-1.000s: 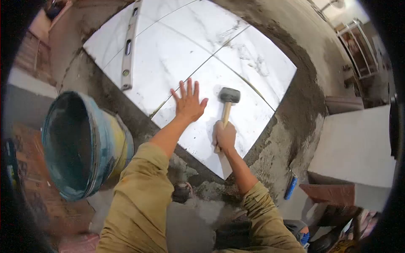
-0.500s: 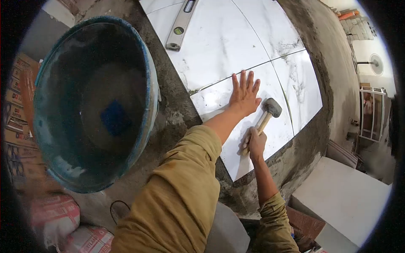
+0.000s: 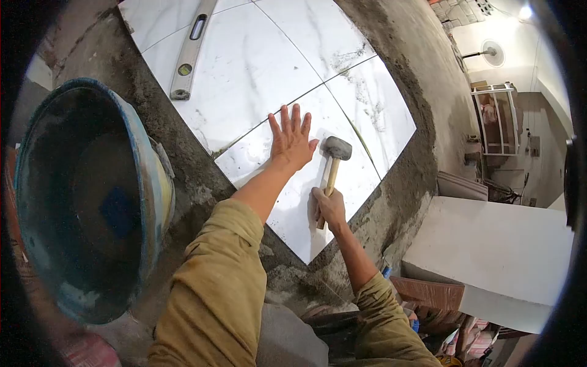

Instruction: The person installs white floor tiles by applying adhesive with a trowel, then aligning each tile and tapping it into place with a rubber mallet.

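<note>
My left hand [image 3: 291,144] lies flat with its fingers spread on a white marbled tile [image 3: 284,211], near the joint with the tile above. To its right, my right hand [image 3: 330,209] is closed round the wooden handle of a rubber mallet [image 3: 338,148]. The mallet's dark head is over the same tile; whether it touches the surface I cannot tell. A spirit level [image 3: 191,55] rests on the tiles at the upper left. The tile on the right [image 3: 374,110] meets this one along a narrow joint.
A large blue-green tub [image 3: 131,183] stands at the left. Wet grey mortar [image 3: 406,174] borders the tiles. At the right is a big white block [image 3: 489,248], with a brown board [image 3: 428,293] below it. A fan [image 3: 493,53] and a white-framed rack [image 3: 496,119] are farther back.
The view has shifted, so the tiles, tub and both hands appear farther left. My left hand stays flat on the tile. The mallet's handle now looks more upright in my right hand.
</note>
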Action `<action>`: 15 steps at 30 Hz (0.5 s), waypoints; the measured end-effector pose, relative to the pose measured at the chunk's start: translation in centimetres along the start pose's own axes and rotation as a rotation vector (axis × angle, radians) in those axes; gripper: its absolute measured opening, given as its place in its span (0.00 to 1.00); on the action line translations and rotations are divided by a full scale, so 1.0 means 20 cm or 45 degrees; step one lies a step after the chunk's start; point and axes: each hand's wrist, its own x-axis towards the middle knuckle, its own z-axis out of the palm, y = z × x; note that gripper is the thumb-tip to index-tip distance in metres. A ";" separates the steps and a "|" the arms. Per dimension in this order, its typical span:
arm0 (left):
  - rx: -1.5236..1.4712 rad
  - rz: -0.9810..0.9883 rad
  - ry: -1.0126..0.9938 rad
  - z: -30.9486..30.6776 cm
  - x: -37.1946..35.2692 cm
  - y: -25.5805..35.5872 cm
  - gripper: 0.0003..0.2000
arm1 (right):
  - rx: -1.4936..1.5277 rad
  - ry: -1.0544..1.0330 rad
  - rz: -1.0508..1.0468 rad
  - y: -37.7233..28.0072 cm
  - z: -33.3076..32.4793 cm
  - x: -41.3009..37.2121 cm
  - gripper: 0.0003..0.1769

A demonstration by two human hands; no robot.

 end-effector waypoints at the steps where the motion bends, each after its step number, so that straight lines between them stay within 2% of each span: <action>1: 0.008 -0.003 -0.010 0.00 0.00 0.00 0.34 | 0.044 -0.057 0.060 -0.02 -0.02 -0.02 0.17; 5: 0.058 0.019 0.017 -0.02 0.00 0.02 0.35 | 0.236 -0.033 0.019 0.04 -0.03 0.00 0.21; 7: 0.126 -0.061 -0.056 -0.05 0.04 0.05 0.33 | 0.314 -0.098 0.146 0.06 -0.03 0.03 0.22; 9: 0.127 -0.224 -0.250 -0.15 0.17 0.13 0.28 | -0.513 0.200 -0.632 0.24 0.03 0.14 0.26; 11: -0.065 0.016 0.055 -0.23 0.19 0.23 0.24 | -0.371 0.077 -0.541 0.21 0.01 0.09 0.26; 12: -0.053 0.117 0.039 -0.28 0.22 0.33 0.24 | 0.064 0.022 -0.127 0.09 -0.01 0.02 0.24; 13: -0.070 0.399 -0.043 -0.31 0.24 0.43 0.24 | 0.519 -0.049 0.259 -0.03 -0.04 -0.04 0.22; 14: -0.083 0.656 -0.130 -0.32 0.24 0.52 0.24 | 0.528 -0.063 0.256 -0.05 -0.06 -0.07 0.24; 15: -0.054 0.803 -0.341 -0.32 0.26 0.64 0.24 | 0.528 -0.088 0.243 -0.06 -0.08 -0.07 0.25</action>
